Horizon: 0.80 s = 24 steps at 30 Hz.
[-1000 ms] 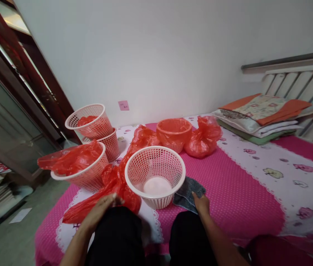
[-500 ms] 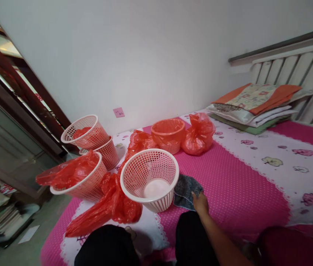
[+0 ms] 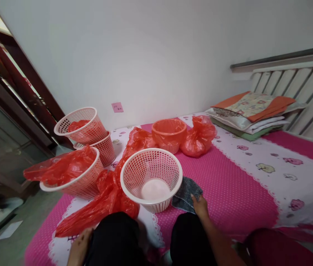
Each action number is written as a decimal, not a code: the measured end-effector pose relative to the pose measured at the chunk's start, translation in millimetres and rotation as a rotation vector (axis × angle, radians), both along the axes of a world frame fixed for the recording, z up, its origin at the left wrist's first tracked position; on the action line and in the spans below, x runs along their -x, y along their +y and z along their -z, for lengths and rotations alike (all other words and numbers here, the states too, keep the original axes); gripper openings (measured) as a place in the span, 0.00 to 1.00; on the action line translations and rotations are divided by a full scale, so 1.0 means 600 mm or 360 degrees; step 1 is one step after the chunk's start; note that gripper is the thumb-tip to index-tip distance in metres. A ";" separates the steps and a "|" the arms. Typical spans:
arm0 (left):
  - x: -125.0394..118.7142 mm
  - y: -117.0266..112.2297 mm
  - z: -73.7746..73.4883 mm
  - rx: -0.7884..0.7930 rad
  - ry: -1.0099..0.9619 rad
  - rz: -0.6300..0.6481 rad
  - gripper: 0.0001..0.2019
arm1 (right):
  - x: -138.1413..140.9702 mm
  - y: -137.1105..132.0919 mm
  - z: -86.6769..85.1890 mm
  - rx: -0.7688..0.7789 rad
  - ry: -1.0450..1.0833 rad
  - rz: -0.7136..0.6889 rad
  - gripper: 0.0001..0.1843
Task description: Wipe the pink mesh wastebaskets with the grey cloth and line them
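Note:
My right hand (image 3: pixel 200 207) is closed on the edge of a dark grey cloth (image 3: pixel 187 195), which lies flat on the bed against a white plastic basket (image 3: pixel 151 199). This basket stands upright, with nothing inside it. My left hand (image 3: pixel 80 244) is low beside my left knee, near the tail of a crumpled red plastic bag (image 3: pixel 89 218). The knee partly covers its fingers, so I cannot make out whether they grip anything. The bag stretches across the bed to the left of the white basket.
To the left, a basket with red plastic (image 3: pixel 85 186) leans near two stacked baskets (image 3: pixel 97 129). Behind are a red-lined basket (image 3: pixel 170 138) and a knotted red bag (image 3: pixel 199 138). Folded bedding (image 3: pixel 252 112) lies at the right, by a radiator (image 3: pixel 292 83).
My left hand has come into view at the lower left, beside my knee. My right hand still holds the cloth in nearly the same place. The view has shifted slightly.

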<state>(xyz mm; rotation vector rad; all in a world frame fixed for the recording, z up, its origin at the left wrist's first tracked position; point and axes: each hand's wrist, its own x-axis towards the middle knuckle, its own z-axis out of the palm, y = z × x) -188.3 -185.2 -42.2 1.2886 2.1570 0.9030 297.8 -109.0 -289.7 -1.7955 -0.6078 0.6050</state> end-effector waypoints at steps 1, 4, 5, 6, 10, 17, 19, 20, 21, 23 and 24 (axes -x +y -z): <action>0.003 0.029 0.008 -0.0063 -0.0088 -0.0030 0.21 | -0.002 -0.001 0.000 -0.0006 0.0014 -0.0007 0.19; -0.007 0.092 0.010 -0.0396 -0.0362 -0.0025 0.27 | -0.008 -0.004 0.002 -0.0011 0.0062 -0.0022 0.19; -0.018 0.104 0.005 -0.0485 -0.0418 0.0014 0.29 | -0.010 -0.006 0.002 -0.0013 0.0079 -0.0024 0.20; -0.033 0.111 -0.001 -0.0513 -0.0480 0.0080 0.30 | -0.011 -0.007 0.003 -0.0018 0.0097 -0.0026 0.20; -0.100 0.115 -0.012 -0.0501 -0.0616 0.0302 0.34 | -0.016 -0.017 0.010 -0.0062 0.0165 -0.0019 0.20; -0.124 0.086 0.058 -0.0471 -0.0648 0.0352 0.34 | -0.020 -0.030 0.018 -0.0192 0.0346 -0.0007 0.25; -0.116 0.086 0.068 -0.0453 -0.0712 0.0308 0.35 | -0.017 -0.033 0.017 -0.0236 0.0403 0.0020 0.27; -0.112 0.089 0.068 -0.0444 -0.0750 0.0294 0.35 | -0.015 -0.036 0.017 -0.0256 0.0425 0.0039 0.28; -0.109 0.096 0.064 -0.0441 -0.0783 0.0289 0.35 | -0.014 -0.038 0.018 -0.0275 0.0443 0.0060 0.28; -0.109 0.118 0.045 -0.0478 -0.0813 0.0293 0.34 | -0.014 -0.043 0.019 -0.0314 0.0467 0.0110 0.27; -0.114 0.132 0.033 -0.0510 -0.0811 0.0301 0.34 | -0.014 -0.045 0.021 -0.0334 0.0468 0.0132 0.26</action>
